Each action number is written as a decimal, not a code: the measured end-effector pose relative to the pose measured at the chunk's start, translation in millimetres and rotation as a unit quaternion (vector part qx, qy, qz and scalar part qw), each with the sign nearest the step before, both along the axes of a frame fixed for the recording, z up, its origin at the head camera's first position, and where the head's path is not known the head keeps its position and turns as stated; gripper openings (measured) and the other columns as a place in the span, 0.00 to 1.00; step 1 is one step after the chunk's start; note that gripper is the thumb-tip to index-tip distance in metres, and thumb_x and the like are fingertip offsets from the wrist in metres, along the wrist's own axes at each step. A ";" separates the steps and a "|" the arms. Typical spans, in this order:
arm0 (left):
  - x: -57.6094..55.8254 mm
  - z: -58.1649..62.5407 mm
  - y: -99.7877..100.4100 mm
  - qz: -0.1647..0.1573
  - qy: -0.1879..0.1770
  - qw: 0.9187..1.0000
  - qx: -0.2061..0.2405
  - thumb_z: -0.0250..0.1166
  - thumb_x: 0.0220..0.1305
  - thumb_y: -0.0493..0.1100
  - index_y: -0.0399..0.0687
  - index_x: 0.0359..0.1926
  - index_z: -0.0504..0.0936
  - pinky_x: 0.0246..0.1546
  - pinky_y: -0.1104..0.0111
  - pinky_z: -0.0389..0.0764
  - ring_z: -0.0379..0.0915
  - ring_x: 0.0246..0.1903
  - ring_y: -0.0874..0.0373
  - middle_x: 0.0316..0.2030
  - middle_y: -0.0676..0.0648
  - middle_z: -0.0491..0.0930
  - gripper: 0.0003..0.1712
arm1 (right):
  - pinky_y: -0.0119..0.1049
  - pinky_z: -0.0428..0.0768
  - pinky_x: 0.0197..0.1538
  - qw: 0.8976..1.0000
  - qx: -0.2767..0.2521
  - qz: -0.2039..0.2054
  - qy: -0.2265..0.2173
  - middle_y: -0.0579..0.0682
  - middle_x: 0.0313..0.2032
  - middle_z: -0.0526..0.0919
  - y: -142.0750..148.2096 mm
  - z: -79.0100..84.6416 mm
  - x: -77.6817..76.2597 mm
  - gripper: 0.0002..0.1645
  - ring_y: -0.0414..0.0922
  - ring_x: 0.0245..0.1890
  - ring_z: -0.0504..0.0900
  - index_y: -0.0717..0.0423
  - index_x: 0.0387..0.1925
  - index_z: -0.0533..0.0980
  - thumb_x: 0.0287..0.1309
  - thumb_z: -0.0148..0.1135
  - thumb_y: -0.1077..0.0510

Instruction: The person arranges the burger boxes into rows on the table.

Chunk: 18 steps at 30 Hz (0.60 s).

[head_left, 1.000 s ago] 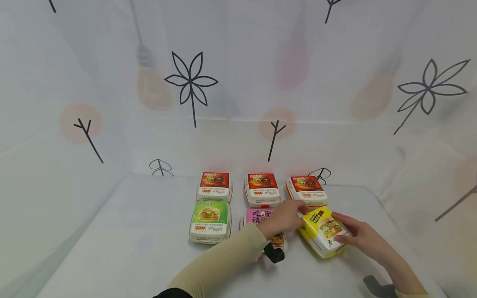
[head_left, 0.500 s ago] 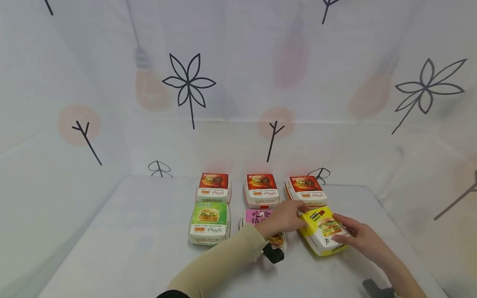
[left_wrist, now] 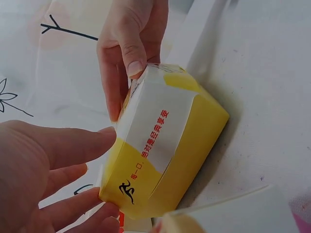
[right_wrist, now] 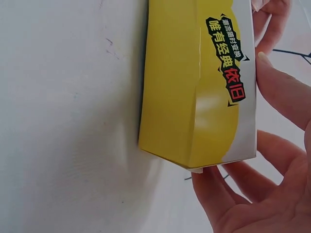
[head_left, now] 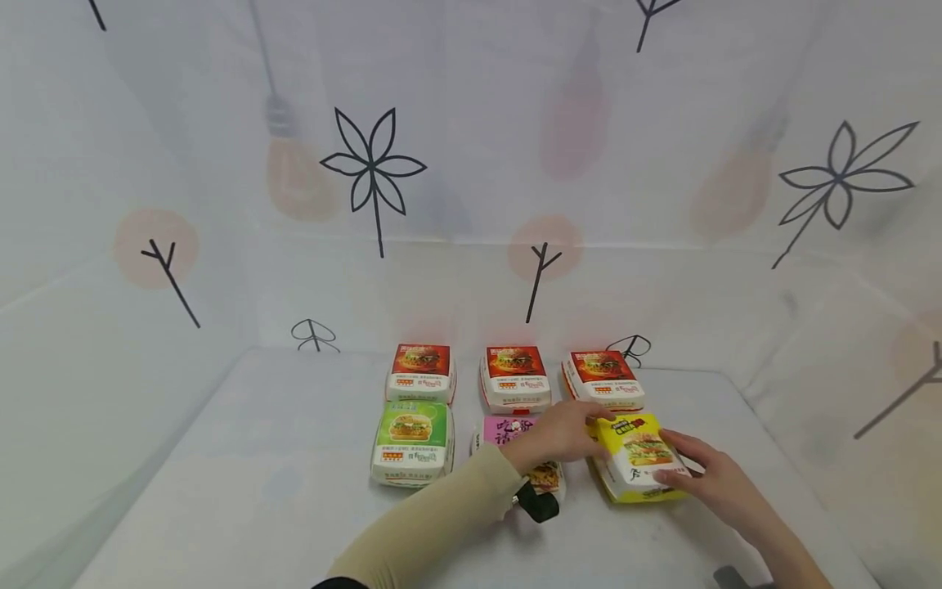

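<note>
A yellow and white burger box (head_left: 639, 458) lies on the table in front of the right-hand red box (head_left: 603, 379), its lid picture facing up. The left hand (head_left: 562, 433) holds its left side near the far corner; in the left wrist view the thumb and fingertips (left_wrist: 111, 138) meet its edges. On the opposite side the right hand (head_left: 714, 478) grips it, thumb on the lid's edge and fingers round the side, as the right wrist view shows. Under the left forearm, a pink burger box (head_left: 508, 427) is partly hidden.
Two more red boxes (head_left: 421, 372) stand in the back row, with a green burger box (head_left: 414, 442) in front of the left one. White patterned cloth (head_left: 456, 180) rises behind the table (head_left: 243, 491). A black strap piece (head_left: 537, 501) hangs below the left wrist.
The yellow burger box has turned on the table, from slanted to nearly in line with the rows. Both hands stay on it, the right hand shifting slightly with it.
</note>
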<state>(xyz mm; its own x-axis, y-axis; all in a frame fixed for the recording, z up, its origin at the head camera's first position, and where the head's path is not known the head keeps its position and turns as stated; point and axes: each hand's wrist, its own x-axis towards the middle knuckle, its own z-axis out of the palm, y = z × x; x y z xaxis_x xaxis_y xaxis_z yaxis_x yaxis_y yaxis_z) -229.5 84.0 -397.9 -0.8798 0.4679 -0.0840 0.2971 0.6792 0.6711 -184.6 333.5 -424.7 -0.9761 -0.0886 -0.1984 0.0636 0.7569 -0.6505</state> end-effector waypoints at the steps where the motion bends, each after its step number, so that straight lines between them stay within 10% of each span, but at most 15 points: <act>1: -0.3 -0.2 0.1 0.001 -0.005 1.000 0.000 0.78 0.53 0.50 0.71 0.57 0.81 0.46 0.68 0.77 0.73 0.47 0.66 0.51 0.62 0.80 0.29 | 0.70 0.67 0.59 1.000 -0.001 -0.001 0.001 0.71 0.71 0.57 -0.3 -0.2 0.4 0.57 0.73 0.68 0.55 0.64 0.73 0.59 0.55 0.69 0.35; 18: -3.3 0.1 -6.9 0.003 -0.014 1.000 0.012 0.76 0.55 0.54 0.75 0.58 0.80 0.50 0.62 0.77 0.74 0.51 0.63 0.54 0.61 0.79 0.28 | 0.61 0.72 0.60 0.999 -0.016 -0.024 0.021 0.72 0.70 0.59 -3.5 -2.1 6.5 0.56 0.69 0.67 0.58 0.65 0.72 0.60 0.54 0.70 0.35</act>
<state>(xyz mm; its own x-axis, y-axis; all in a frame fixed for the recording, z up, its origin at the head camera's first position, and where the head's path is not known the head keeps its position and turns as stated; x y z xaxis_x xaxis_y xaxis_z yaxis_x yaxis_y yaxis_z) -232.8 77.1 -397.8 -0.8797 0.4653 -0.0976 0.2743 0.6644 0.6952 -178.1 330.0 -426.8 -0.9869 -0.0462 -0.1545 0.0716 0.7329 -0.6765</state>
